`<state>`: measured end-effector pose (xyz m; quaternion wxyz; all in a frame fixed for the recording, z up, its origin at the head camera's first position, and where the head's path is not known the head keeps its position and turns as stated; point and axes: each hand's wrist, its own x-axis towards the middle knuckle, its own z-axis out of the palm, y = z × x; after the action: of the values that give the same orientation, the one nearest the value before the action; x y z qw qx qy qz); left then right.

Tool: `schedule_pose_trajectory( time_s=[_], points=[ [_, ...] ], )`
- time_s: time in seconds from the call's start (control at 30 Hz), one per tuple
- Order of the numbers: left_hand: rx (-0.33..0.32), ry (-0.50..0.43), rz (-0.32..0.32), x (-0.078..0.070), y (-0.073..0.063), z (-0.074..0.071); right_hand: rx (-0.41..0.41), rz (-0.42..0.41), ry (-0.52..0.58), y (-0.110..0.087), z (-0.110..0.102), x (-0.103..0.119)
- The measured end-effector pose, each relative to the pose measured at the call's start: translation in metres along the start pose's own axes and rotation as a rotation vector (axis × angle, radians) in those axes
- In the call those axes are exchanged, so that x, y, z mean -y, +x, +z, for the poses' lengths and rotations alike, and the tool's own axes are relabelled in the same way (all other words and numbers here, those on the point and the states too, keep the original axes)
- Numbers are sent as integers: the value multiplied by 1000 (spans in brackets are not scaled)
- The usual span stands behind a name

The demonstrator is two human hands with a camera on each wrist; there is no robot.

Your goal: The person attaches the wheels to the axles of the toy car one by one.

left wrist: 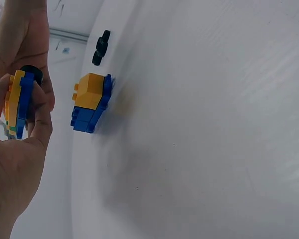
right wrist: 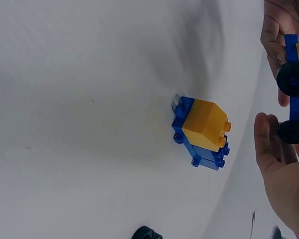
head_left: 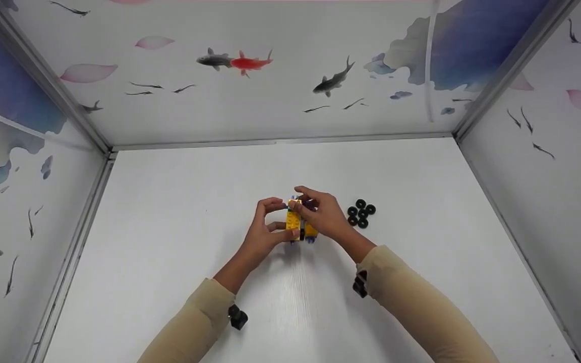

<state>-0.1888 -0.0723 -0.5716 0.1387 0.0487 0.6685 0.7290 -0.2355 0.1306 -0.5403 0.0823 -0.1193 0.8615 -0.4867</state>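
A building-block car with a yellow top (head_left: 293, 225), a blue base (right wrist: 291, 52) and black wheels (right wrist: 292, 79) is raised in front of the person. My left hand (head_left: 263, 232) grips the car along its left side, the thumb near its closer end. From the other side my right hand (head_left: 328, 214) holds the far end, its thumb over the yellow top. In the right wrist view, the right fingertips are beside the lower wheel (right wrist: 291, 132). A second block vehicle (right wrist: 204, 127), with a sloped yellow block on a blue base, stands on the table below, partly hidden in the head view.
Several loose black wheels (head_left: 361, 213) lie together to the right of the hands on the white table (head_left: 169, 252). Printed panels with fish (head_left: 333, 83) enclose the back and sides. A black device (head_left: 238, 317) sits at the left sleeve.
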Motion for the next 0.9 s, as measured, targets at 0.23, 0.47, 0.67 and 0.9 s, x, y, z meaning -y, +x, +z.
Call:
schedule_pose_trajectory(
  time_s=[0.23, 0.47, 0.67, 0.9],
  points=[
    [3, 42, -95, 2, 0, 0, 9, -29, -11, 1, -1, 0],
    [-33, 77, -132, 2, 1, -4, -9, 9, -27, 3, -4, 0],
    [-94, 12, -111, 4, 3, -9, -13, 49, -19, 1, -7, -5],
    [-189, -38, -106, 0, 7, -12, 8, 24, -2, -4, -10, -9]
  ],
)
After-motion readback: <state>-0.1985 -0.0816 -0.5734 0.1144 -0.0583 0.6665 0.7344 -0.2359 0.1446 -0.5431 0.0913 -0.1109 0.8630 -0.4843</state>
